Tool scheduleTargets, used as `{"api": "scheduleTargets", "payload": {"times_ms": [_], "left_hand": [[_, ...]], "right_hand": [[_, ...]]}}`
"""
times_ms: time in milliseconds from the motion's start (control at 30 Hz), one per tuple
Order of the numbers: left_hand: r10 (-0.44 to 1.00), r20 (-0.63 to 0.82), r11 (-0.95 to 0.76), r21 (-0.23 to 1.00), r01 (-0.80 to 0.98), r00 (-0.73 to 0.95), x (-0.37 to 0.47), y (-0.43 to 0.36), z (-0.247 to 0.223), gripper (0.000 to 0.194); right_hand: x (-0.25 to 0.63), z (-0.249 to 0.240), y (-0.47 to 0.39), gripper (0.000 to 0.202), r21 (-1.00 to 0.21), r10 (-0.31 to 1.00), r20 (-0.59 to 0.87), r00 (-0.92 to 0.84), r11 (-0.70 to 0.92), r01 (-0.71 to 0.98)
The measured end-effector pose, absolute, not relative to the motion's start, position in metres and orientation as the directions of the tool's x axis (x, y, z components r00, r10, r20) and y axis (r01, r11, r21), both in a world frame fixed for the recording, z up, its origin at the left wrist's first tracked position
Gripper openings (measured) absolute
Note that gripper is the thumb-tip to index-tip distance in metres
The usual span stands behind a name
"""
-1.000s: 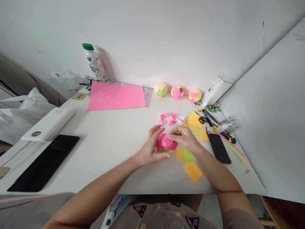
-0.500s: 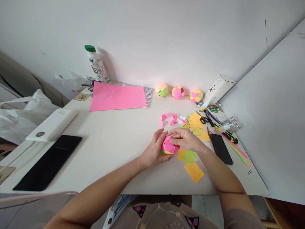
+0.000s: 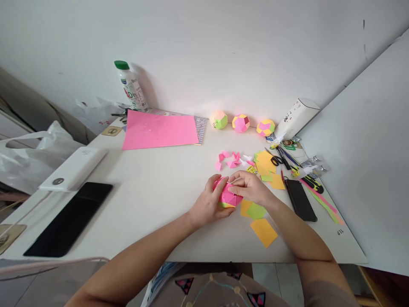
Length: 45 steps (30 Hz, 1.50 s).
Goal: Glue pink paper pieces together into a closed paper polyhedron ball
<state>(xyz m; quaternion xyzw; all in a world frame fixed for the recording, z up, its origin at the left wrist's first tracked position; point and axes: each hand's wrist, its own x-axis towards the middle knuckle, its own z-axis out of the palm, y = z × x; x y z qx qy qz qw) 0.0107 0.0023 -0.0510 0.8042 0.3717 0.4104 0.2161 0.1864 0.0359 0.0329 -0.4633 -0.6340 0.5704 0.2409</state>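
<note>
Far left, we list a white plastic bag, a white box-shaped device and a black tablet, well apart from the hands. Next, a green-capped bottle against the wall; beside it, a pink sheet lying flat on the white counter.

Centre: left hand, its grip spread to the girth of a pink paper ball, fingers over the far side, thumb along the near underside, presumably to steady without crushing. Behind, folded pink pieces, and by the wall three paper balls, likely set back for safekeeping.

Right hand: thumb and fingertips close together at the ball's upper right, seemingly for fine work; whether this grip pinches paper we cannot tell, the fingers hiding it.

Beside the right forearm, orange notes, in its way should it swing inward. Far right: scissors, a black phone and a glue bottle, crowding that side.
</note>
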Motion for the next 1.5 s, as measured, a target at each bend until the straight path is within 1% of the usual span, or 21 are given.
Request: {"api": "scheduleTargets", "payload": {"times_ms": [133, 267, 367, 500, 567, 700, 967, 1167, 1500], "left_hand": [[0.777, 0.466, -0.623, 0.661, 0.418, 0.422, 0.009, 0.002, -0.051, 0.089], [0.77, 0.463, -0.629, 0.667, 0.399, 0.44, 0.008, 0.003, -0.049, 0.087], [0.761, 0.484, -0.641, 0.661, 0.39, 0.432, 0.009, 0.003, -0.048, 0.087], [0.753, 0.516, -0.654, 0.653, 0.381, 0.409, 0.009, 0.003, -0.047, 0.085], [0.752, 0.522, -0.656, 0.654, 0.377, 0.403, 0.009, 0.002, -0.046, 0.083], [0.767, 0.495, -0.637, 0.661, 0.396, 0.407, 0.009, 0.002, -0.046, 0.083], [0.792, 0.449, -0.603, 0.683, 0.412, 0.414, 0.008, 0.002, -0.047, 0.08], [0.804, 0.421, -0.584, 0.694, 0.422, 0.42, 0.008, 0.002, -0.045, 0.08], [0.813, 0.394, -0.567, 0.704, 0.428, 0.429, 0.009, 0.001, -0.043, 0.078]], "right_hand": [[0.185, 0.031, 0.035, 0.02, -0.948, 0.868, -0.201, -0.455, -0.055, 0.313], [0.188, 0.026, 0.038, 0.024, -0.958, 0.853, -0.203, -0.482, -0.072, 0.276], [0.192, 0.026, 0.042, 0.031, -0.954, 0.836, -0.241, -0.493, -0.111, 0.278], [0.196, 0.03, 0.045, 0.039, -0.928, 0.809, -0.338, -0.482, -0.2, 0.315], [0.196, 0.031, 0.046, 0.038, -0.922, 0.787, -0.351, -0.507, -0.194, 0.335], [0.196, 0.028, 0.047, 0.026, -0.927, 0.753, -0.321, -0.574, -0.127, 0.352], [0.194, 0.016, 0.048, 0.031, -0.934, 0.789, -0.298, -0.537, -0.125, 0.335], [0.192, 0.017, 0.047, 0.03, -0.943, 0.794, -0.29, -0.534, -0.141, 0.302], [0.19, 0.02, 0.046, 0.026, -0.941, 0.791, -0.309, -0.529, -0.172, 0.293]]}}
